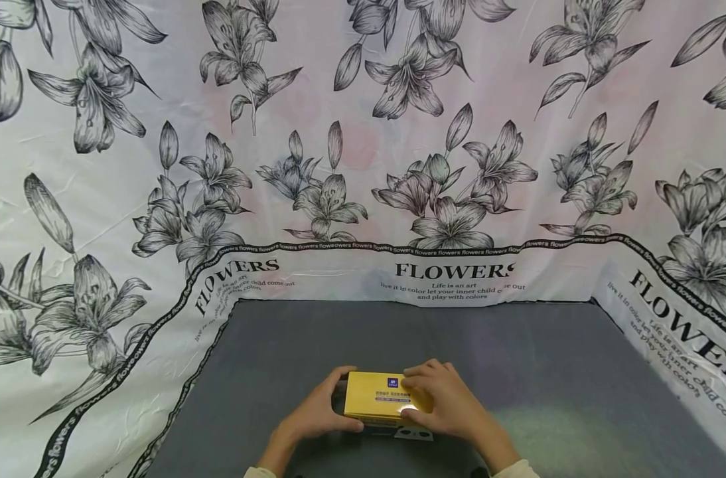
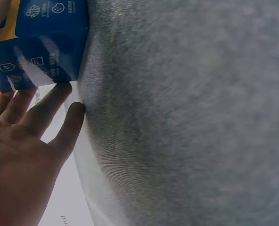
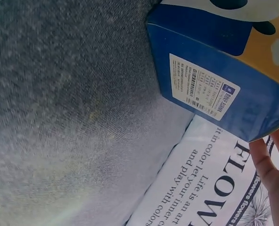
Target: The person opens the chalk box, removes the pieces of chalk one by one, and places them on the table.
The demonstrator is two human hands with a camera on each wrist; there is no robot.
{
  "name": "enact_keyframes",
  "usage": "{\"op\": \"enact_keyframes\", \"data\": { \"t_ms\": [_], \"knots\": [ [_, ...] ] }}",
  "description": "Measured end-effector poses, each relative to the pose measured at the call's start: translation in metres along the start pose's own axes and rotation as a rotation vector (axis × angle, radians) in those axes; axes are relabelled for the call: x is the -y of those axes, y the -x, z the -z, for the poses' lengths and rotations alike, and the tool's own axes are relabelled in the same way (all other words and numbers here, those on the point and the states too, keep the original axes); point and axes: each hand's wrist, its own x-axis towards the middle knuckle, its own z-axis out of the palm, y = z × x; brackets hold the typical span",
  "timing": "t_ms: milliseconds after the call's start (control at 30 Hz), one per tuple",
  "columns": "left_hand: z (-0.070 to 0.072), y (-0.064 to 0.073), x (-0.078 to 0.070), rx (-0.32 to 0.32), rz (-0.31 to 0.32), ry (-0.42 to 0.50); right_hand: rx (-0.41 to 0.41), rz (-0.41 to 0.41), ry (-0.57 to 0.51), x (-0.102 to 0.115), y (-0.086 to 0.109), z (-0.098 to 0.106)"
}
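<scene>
A small cardboard box (image 1: 375, 397) with a yellow top and blue sides sits near the front of the grey table. My left hand (image 1: 322, 406) holds its left end, thumb along the front edge and fingers at the back. At the right end, my right hand (image 1: 445, 403) grips the box, its thumb at the front and its fingers over the top and back. In the left wrist view, the blue end of the box (image 2: 40, 56) shows white icons, with the left hand's fingers (image 2: 45, 110) behind it. A white label (image 3: 203, 87) covers part of the other blue end.
The grey table (image 1: 315, 332) stretches out behind and beside the box. A white cloth (image 1: 339, 272) printed with flowers and lettering hangs along its back and both sides.
</scene>
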Motion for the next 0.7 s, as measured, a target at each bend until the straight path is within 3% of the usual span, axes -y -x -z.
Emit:
{"op": "enact_keyframes", "data": {
  "t_ms": [267,700],
  "knots": [
    [0.0,-0.002,-0.001,0.007,0.002,0.02,0.067,0.015,0.081,0.0,-0.009,0.001],
    [-0.005,-0.003,0.006,0.001,-0.019,0.08,0.196,-0.021,0.087,0.008,-0.015,0.004]
  ]
}}
